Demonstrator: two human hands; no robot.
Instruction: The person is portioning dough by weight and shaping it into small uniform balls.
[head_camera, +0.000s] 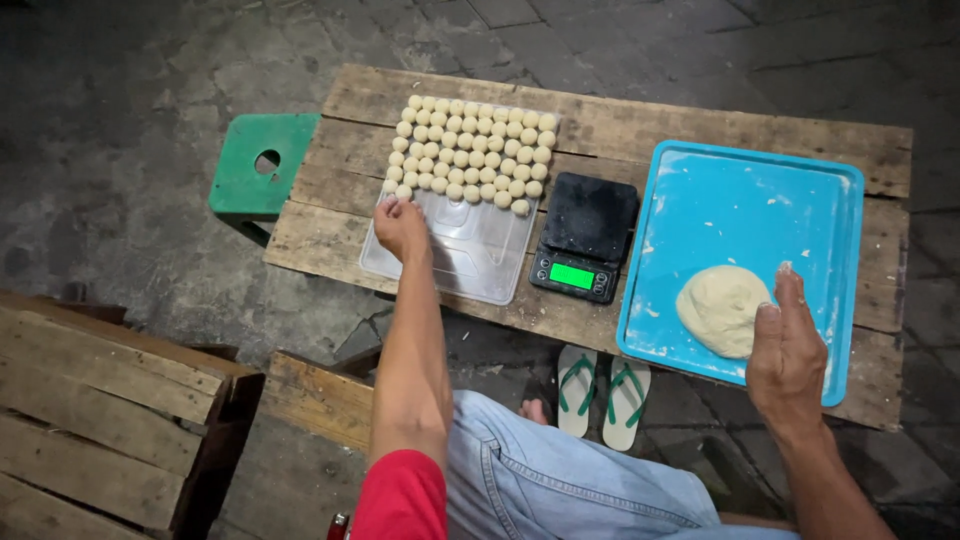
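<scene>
- Head camera looks down on a rough wooden pallet table (640, 125) standing on dark stone paving, with the person's own arms reaching in from the bottom.
- Left hand (401, 226) stretches out to the near-left corner of a clear plastic tray (470, 255); its fingers are curled down and bunched at the last row of dough balls (470, 148). Whether they pinch a ball cannot be told.
- Small pale dough balls fill the far half of the clear tray in tidy rows; the near half is bare.
- Right hand (787, 358) rests at the near edge of a bright blue tray (740, 200) on the right, fingers loosely open and pointing away, the fingertips touching the right side of a rounded lump of dough (718, 308). It grips nothing.
- Dough lump lies on the near part of the blue tray, which is dusted with flour.
- Black digital scale (584, 238) with a lit green display sits between the two trays.
- Green plastic stool (262, 165) stands just left of the table.
- Green-strapped flip-flops (603, 390) lie on the ground under the table, beside a bare foot.
- Wooden crates (95, 400) sit at lower left.
</scene>
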